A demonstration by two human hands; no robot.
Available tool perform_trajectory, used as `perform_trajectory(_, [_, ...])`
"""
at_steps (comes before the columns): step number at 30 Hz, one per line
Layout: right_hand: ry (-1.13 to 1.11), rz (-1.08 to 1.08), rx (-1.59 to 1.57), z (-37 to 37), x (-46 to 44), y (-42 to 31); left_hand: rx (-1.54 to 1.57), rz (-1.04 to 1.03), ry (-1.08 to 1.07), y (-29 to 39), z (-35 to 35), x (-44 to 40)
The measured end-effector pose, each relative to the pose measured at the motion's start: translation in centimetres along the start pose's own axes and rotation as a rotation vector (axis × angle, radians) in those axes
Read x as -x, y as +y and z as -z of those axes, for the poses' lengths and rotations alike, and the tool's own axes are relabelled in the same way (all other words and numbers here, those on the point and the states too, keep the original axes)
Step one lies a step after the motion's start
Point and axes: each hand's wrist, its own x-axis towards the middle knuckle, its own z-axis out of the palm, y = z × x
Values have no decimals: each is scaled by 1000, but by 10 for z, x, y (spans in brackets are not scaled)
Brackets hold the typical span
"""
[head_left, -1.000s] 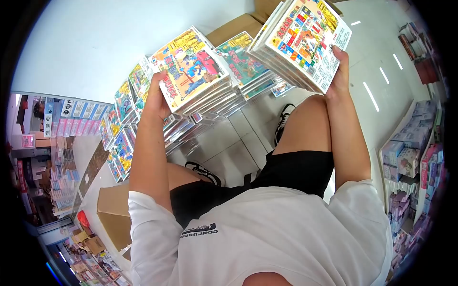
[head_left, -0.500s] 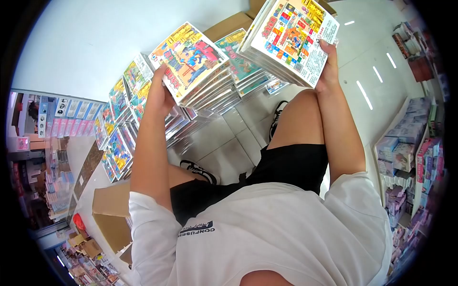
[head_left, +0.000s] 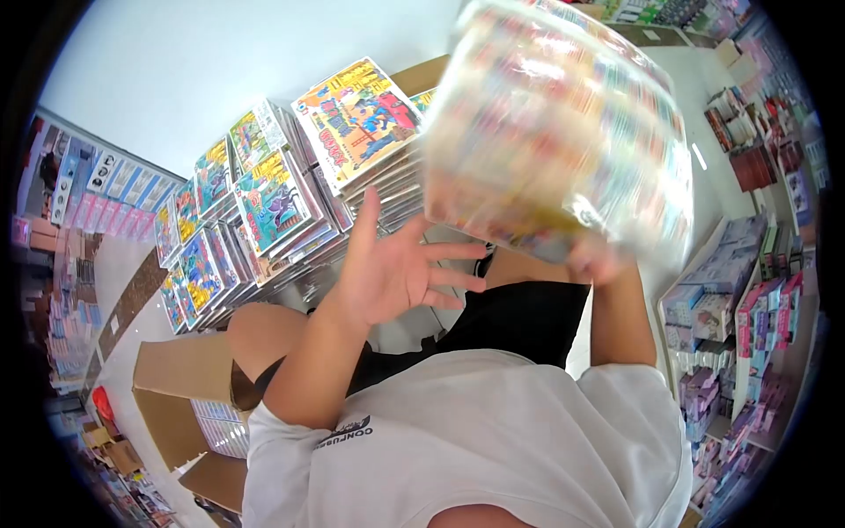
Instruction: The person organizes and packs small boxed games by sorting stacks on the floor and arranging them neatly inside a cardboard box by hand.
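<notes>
My right hand [head_left: 600, 260], smeared by motion, grips the lower edge of a thick stack of board-game boxes [head_left: 554, 132]. The stack is tilted up and blurred, with a shiny clear wrap over its printed sides. To its left, my left hand [head_left: 392, 268] is open, fingers spread and holding nothing. Just beyond that hand stands a pile of flat board-game boxes [head_left: 356, 119] with a yellow and red illustrated cover on top. More piles with green and blue covers [head_left: 273, 198] run along the wall to the left.
An open cardboard carton [head_left: 180, 378] with flat items inside stands at my left side. Shelves of packaged goods [head_left: 731, 308] line the right. A white wall [head_left: 264, 44] rises behind the piles. My legs are bent close to them.
My left hand has come off the yellow-topped pile and opened nearer my body. My right hand has swung its stack upright, so its sides now face me. My view has shifted slightly.
</notes>
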Motion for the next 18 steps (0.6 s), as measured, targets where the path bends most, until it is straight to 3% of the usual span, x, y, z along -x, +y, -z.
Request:
perform_trajectory(1, [-8, -87, -99, -6, 12, -3, 66, 16, -58, 3, 3, -1])
perform_trajectory(3, [-182, 6, 266, -11, 28, -10, 115, -36, -63, 5, 13, -4])
perform_trajectory(5, [-514, 370, 1183, -13, 45, -18, 99, -138, 4, -1, 20, -3])
perform_trajectory(8, [-741, 604, 1726, -31, 74, -24, 91, -218, 86, -20, 23, -2])
perform_trajectory(9, [-826, 708, 1772, -25, 79, -23, 93, -233, 101, -28, 24, -6])
perform_trajectory(15, [-972, 853, 2025, 5, 82, -40, 22, -217, 37, -40, 21, -34])
perform_trajectory(17, [-807, 671, 2089, 22, 92, -45, -133, -173, 92, -36, 4, -31])
perform_trajectory(18, [-724, 579, 2112, 31, 97, -43, -377, -159, 141, -36, 9, -34])
